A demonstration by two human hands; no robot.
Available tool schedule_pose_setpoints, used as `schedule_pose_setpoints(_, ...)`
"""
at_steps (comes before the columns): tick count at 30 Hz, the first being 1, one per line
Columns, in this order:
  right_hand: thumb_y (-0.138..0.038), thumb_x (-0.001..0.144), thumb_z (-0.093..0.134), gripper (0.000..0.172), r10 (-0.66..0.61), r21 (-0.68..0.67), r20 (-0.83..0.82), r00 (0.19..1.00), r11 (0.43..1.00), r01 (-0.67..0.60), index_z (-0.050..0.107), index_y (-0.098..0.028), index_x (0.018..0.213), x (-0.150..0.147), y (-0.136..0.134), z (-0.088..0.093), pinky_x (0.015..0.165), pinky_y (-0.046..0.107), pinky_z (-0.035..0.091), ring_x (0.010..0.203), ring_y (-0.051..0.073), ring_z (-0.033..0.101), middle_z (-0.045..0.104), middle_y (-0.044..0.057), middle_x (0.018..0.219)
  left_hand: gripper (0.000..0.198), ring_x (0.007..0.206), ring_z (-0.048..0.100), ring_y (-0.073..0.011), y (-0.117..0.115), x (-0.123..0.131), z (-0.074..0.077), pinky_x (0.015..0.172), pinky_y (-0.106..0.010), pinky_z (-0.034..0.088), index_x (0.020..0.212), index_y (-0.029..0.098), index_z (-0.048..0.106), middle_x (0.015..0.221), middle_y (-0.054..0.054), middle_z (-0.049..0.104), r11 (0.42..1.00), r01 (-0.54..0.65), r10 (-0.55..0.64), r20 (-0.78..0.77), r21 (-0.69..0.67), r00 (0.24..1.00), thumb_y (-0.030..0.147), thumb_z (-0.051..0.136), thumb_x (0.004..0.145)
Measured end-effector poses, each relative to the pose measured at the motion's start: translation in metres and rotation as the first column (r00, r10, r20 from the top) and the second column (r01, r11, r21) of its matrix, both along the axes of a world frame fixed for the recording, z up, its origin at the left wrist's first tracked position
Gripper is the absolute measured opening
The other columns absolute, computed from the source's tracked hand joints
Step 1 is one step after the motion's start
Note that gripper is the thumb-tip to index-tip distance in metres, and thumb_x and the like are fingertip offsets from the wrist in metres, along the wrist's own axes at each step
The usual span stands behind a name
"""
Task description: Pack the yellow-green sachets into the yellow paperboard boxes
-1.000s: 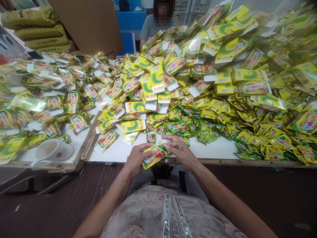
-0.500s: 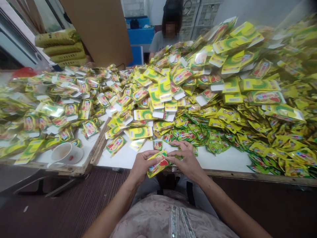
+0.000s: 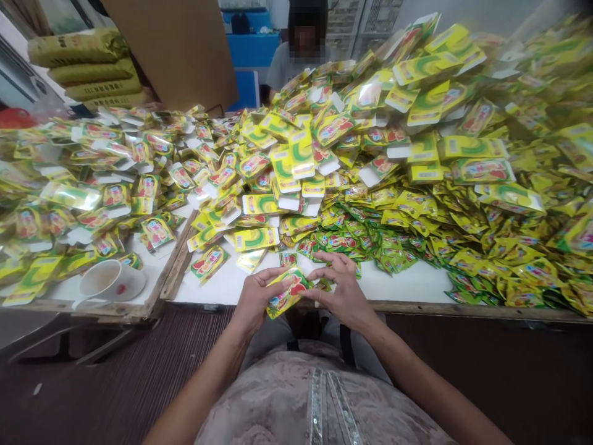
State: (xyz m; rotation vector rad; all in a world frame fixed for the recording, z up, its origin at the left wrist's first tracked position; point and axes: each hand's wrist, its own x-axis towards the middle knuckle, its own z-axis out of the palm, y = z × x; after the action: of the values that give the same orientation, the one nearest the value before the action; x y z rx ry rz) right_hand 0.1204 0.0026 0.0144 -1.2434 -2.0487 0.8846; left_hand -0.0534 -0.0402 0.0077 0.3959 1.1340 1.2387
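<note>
My left hand (image 3: 252,298) grips a yellow-green packet (image 3: 287,290) with red fruit print at the near edge of the white table (image 3: 407,285). My right hand (image 3: 341,285) touches the packet's right end with thumb and forefinger, its other fingers spread over small green sachets (image 3: 345,242) lying just beyond. A huge heap of yellow packets (image 3: 417,123) covers the table behind.
A white cup on a saucer (image 3: 107,281) stands on the left table by its wooden edge. More packets (image 3: 83,179) pile on that table. A person (image 3: 303,46) sits across. Yellow sacks (image 3: 83,68) and a cardboard sheet (image 3: 180,49) stand at the back left.
Both hands stay on the same packet at the table edge, with only small shifts of the fingers. The camera tilted up and then back down a little.
</note>
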Motion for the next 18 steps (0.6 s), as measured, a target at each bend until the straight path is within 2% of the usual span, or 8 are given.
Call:
schedule_pose_setpoints(2, -0.044, 0.068, 0.073, 0.02, -0.018, 0.051, 0.022, 1.0, 0.999, 0.017, 0.068, -0.025, 0.067, 0.001, 0.001, 0.002, 0.103, 0.053, 0.023, 0.122, 0.031, 0.031, 0.053, 0.004, 0.125, 0.043, 0.063, 0.066, -0.0149, -0.001, -0.001, 0.001, 0.065, -0.025, 0.052, 0.09, 0.013, 0.07, 0.077, -0.005, 0.074, 1.0, 0.02, -0.02, -0.013, 0.007, 1.0, 0.025, 0.084, 0.05)
schedule_pose_setpoints(6, -0.038, 0.068, 0.074, 0.015, 0.009, 0.051, 0.057, 0.998, 0.999, -0.012, 0.068, -0.024, 0.066, 0.002, 0.001, 0.001, 0.101, 0.055, 0.023, 0.121, 0.032, 0.029, 0.054, 0.004, 0.125, 0.045, 0.068, 0.066, -0.0154, -0.005, -0.002, 0.001, 0.068, -0.025, 0.051, 0.092, 0.014, 0.068, 0.084, -0.006, 0.073, 0.974, 0.225, -0.225, -0.052, -0.006, 0.973, 0.025, 0.084, 0.052)
schedule_pose_setpoints(8, -0.037, 0.069, 0.073, 0.016, 0.023, 0.034, 0.062, 0.998, 0.999, -0.025, 0.068, -0.024, 0.063, 0.004, 0.0, 0.0, 0.101, 0.055, 0.023, 0.121, 0.032, 0.028, 0.055, 0.004, 0.122, 0.043, 0.068, 0.066, -0.0155, -0.007, -0.001, -0.001, 0.067, -0.024, 0.05, 0.09, 0.014, 0.066, 0.083, -0.006, 0.073, 0.961, 0.276, -0.275, -0.077, 0.001, 0.958, 0.025, 0.084, 0.052)
schedule_pose_setpoints(13, -0.04, 0.07, 0.072, 0.018, 0.064, -0.019, 0.028, 0.998, 0.998, -0.063, 0.068, -0.024, 0.063, 0.01, -0.001, 0.001, 0.103, 0.053, 0.022, 0.122, 0.031, 0.029, 0.056, 0.004, 0.122, 0.038, 0.067, 0.066, -0.014, -0.01, 0.003, -0.006, 0.067, -0.023, 0.05, 0.087, 0.015, 0.067, 0.082, -0.004, 0.073, 0.987, 0.155, -0.151, -0.109, 0.037, 0.983, 0.025, 0.083, 0.053)
schedule_pose_setpoints(18, -0.042, 0.074, 0.068, 0.021, 0.102, -0.122, -0.035, 0.994, 0.987, -0.105, 0.07, -0.025, 0.063, 0.013, -0.002, 0.001, 0.105, 0.051, 0.021, 0.124, 0.028, 0.032, 0.057, 0.002, 0.123, 0.04, 0.065, 0.066, -0.0153, -0.01, 0.012, -0.004, 0.066, -0.025, 0.051, 0.085, 0.014, 0.068, 0.078, -0.005, 0.074, 0.995, 0.101, -0.101, -0.079, 0.005, 0.992, 0.023, 0.084, 0.049)
